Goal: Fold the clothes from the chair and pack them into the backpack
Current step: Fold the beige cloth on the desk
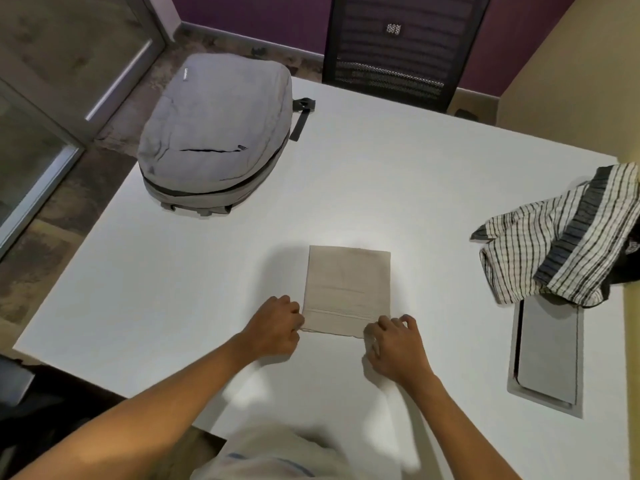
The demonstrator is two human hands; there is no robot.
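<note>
Nearest me, my left hand [275, 329] and right hand [393, 341] sit at the near corners of a folded beige cloth [348, 289] lying flat on the white bench [381, 168]. The left fingers [289, 306] curl at the cloth's left corner, pinching its edge; the right fingers [386, 322] curl over the right corner, though I cannot tell how much cloth they grip. To the right, a grey hatch [547, 355] is set in the bench, its far end hidden under a crumpled striped garment [554, 237], which the frame edge cuts off. Farther left lies the grey backpack [216, 133], zipped, its contents hidden. Beyond stands a black mesh chair [394, 46].
</note>
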